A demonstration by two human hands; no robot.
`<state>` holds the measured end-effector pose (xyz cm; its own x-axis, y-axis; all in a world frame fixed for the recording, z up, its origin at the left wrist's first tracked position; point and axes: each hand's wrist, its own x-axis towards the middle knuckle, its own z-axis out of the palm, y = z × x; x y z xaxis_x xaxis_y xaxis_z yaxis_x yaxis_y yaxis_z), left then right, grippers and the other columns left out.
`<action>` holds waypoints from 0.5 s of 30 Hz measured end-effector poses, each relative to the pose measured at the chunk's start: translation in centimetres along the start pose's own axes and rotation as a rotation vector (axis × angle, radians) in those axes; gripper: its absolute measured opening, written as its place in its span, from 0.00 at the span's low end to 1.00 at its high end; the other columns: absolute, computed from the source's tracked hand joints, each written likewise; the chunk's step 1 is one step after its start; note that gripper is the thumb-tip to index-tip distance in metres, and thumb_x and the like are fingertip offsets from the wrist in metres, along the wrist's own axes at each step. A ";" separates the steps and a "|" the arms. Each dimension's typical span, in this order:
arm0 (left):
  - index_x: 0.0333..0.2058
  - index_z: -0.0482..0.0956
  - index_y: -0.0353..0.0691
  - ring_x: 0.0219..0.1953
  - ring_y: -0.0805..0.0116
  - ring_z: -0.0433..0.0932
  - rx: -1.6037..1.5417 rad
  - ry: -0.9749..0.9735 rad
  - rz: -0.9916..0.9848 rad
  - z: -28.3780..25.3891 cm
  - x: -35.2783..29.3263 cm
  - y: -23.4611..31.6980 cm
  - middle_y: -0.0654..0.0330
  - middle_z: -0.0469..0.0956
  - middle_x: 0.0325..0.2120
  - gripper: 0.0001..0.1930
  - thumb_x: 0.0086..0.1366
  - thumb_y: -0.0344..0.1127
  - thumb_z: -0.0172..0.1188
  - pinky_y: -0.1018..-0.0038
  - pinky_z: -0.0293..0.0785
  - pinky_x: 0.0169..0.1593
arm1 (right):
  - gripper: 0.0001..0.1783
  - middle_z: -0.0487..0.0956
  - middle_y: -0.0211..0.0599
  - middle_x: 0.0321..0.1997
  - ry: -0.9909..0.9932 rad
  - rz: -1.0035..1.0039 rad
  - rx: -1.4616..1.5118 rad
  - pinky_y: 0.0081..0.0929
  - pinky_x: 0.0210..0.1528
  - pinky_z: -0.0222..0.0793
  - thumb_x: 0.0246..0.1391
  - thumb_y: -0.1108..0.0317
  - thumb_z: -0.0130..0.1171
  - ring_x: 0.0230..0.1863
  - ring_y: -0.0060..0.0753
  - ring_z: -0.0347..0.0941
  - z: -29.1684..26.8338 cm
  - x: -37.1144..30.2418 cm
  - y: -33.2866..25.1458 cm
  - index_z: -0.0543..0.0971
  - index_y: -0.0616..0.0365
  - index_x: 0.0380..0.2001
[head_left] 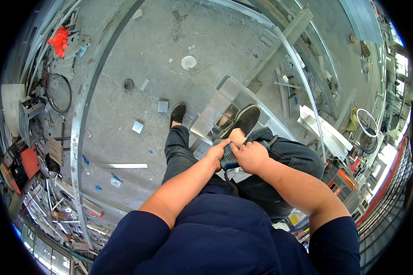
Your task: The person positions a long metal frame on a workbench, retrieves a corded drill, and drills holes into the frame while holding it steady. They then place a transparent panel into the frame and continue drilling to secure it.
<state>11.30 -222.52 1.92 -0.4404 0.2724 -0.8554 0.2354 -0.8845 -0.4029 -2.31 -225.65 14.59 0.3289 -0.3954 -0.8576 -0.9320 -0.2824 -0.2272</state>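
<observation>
Both of my hands are closed around a dark teal power tool, held low in front of my body. My left hand grips it from the left side. On the other side, my right hand wraps over it, with the fingers curled. The hands hide much of the tool, so its exact kind is unclear. A black cord or strap hangs from it toward me. Just beyond the hands lies a pale metal frame with several square openings. My right shoe rests on this frame.
A long metal beam runs down the left side. More metal beams cross at the upper right. My left shoe stands on the concrete floor near a small metal block. A flat metal strip lies at the left.
</observation>
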 end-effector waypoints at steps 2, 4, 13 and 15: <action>0.41 0.76 0.41 0.31 0.60 0.82 0.003 0.007 0.008 0.5 -0.6 0.2 0.57 0.81 0.32 0.18 0.62 0.49 0.63 0.61 0.82 0.37 | 0.32 0.82 0.45 0.38 0.007 -0.009 -0.004 0.36 0.40 0.74 0.52 0.66 0.51 0.37 0.43 0.81 0.5 0.1 0.1 0.65 0.59 0.62; 0.41 0.77 0.41 0.30 0.60 0.82 0.000 0.011 0.005 0.6 -0.9 0.2 0.56 0.80 0.32 0.18 0.62 0.49 0.63 0.61 0.82 0.37 | 0.32 0.82 0.45 0.38 -0.012 0.001 -0.006 0.36 0.40 0.74 0.52 0.65 0.51 0.37 0.43 0.81 -0.3 -0.1 0.0 0.65 0.59 0.62; 0.41 0.77 0.41 0.31 0.60 0.82 -0.015 -0.020 0.000 -0.4 0.9 -0.3 0.57 0.81 0.32 0.18 0.62 0.49 0.63 0.60 0.82 0.38 | 0.29 0.83 0.43 0.36 0.044 -0.020 -0.013 0.35 0.40 0.73 0.55 0.65 0.48 0.36 0.41 0.81 0.5 0.1 0.1 0.67 0.59 0.62; 0.41 0.77 0.41 0.31 0.60 0.82 -0.034 -0.033 0.004 -0.6 1.2 -0.5 0.57 0.81 0.32 0.18 0.62 0.49 0.63 0.60 0.82 0.38 | 0.29 0.83 0.42 0.36 0.044 -0.024 -0.019 0.34 0.40 0.73 0.55 0.65 0.48 0.36 0.41 0.81 0.3 0.1 0.1 0.66 0.60 0.62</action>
<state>11.20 -221.57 0.93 -0.4673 0.2558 -0.8463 0.2665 -0.8720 -0.4107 -2.43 -225.44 14.36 0.3583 -0.4265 -0.8305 -0.9207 -0.3086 -0.2387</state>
